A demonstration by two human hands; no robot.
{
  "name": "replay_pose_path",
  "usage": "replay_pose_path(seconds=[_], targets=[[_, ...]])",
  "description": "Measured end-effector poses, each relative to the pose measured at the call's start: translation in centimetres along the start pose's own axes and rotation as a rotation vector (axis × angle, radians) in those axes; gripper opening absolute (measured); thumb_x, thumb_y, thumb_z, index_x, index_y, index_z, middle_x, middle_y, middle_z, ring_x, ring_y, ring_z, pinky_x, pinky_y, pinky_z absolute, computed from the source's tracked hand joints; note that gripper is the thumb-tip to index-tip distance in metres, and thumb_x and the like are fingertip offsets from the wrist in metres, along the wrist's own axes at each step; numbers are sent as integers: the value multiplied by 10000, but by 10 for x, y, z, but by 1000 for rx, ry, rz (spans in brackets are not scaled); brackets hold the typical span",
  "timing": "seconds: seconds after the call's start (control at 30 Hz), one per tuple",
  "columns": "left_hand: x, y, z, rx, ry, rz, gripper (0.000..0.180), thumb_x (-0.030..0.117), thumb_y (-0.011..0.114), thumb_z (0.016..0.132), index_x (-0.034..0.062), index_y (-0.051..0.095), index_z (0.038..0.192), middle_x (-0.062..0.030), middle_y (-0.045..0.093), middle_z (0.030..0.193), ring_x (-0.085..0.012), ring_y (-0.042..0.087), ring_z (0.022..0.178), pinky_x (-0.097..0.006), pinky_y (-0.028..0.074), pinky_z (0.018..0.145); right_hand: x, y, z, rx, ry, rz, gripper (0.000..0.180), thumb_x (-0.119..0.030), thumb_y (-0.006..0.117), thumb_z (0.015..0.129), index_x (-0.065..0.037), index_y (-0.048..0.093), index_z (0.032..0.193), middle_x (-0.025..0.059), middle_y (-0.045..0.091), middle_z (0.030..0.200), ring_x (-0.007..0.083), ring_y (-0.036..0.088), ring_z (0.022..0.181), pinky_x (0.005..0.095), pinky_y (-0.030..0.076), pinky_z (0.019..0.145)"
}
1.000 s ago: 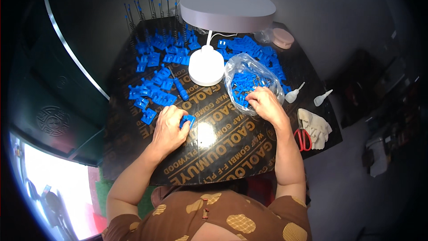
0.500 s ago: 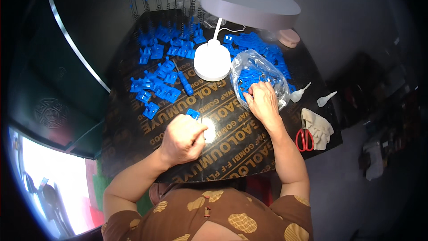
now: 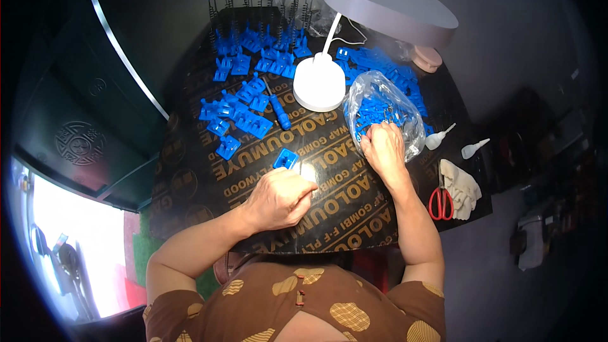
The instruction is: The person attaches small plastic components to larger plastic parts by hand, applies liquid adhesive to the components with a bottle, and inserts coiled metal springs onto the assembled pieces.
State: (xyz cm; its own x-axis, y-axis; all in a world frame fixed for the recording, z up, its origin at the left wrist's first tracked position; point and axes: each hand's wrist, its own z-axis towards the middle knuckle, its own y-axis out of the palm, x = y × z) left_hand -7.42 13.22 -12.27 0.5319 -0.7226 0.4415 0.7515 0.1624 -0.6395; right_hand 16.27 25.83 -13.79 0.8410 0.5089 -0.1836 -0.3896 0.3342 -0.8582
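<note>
In the head view, the left hand (image 3: 278, 197) rests on the dark board (image 3: 354, 215) at about 6 o'clock of the picture, fingers curled together into a loose fist; whether it clamps anything I cannot tell. A small blue frame (image 3: 285, 159) lies just beyond its knuckles, at 12 o'clock from it. The right hand (image 3: 382, 149) sits at 3 o'clock of the frame, fingertips bunched and pushed into the mouth of a clear bag (image 3: 380, 104) of blue parts. A white lamp (image 3: 320, 82) stands at 10 o'clock of the bag. Loose blue parts (image 3: 237, 114) spread at 11 o'clock of the left hand. Red scissors (image 3: 441, 201) lie at 4 o'clock of the right hand.
</note>
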Motion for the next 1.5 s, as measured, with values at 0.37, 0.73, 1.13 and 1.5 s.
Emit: replay_pose_path(seconds=[0.37, 0.73, 1.13, 1.5], targets=[[1, 0, 1, -17, -62, 8, 92, 11, 639, 712, 12, 664, 801, -105, 607, 645, -265, 596, 593, -354, 476, 598, 6, 5, -1, 7, 17, 24, 181, -118, 659, 702, 57, 622, 732, 243, 631, 799, 383, 598, 800, 463, 465, 781], [1, 0, -1, -75, -63, 21, 72, 31, 644, 727, 25, 665, 796, -98, 602, 635, -263, 597, 587, -357, 470, 586, 11, -5, 2, -6, 86, 193, 160, -130, 650, 784, 23, 653, 738, 220, 638, 772, 373, 604, 800, 453, 464, 777], [5, 5, -3, -176, 63, -76, 93, 38, 680, 702, 34, 638, 785, -76, 572, 632, -247, 558, 579, -351, 430, 571, 29, -24, 3, -138, 223, 227, 121, -94, 648, 763, 26, 657, 784, 214, 649, 800, 374, 626, 806, 440, 481, 749], [7, -10, 5, 240, -155, -25, 73, -45, 545, 644, 24, 568, 637, -91, 509, 569, -221, 495, 484, -315, 393, 491, 27, -25, 1, -145, 218, 222, 104, -69, 630, 756, 30, 661, 770, 217, 651, 792, 376, 630, 798, 440, 486, 756]])
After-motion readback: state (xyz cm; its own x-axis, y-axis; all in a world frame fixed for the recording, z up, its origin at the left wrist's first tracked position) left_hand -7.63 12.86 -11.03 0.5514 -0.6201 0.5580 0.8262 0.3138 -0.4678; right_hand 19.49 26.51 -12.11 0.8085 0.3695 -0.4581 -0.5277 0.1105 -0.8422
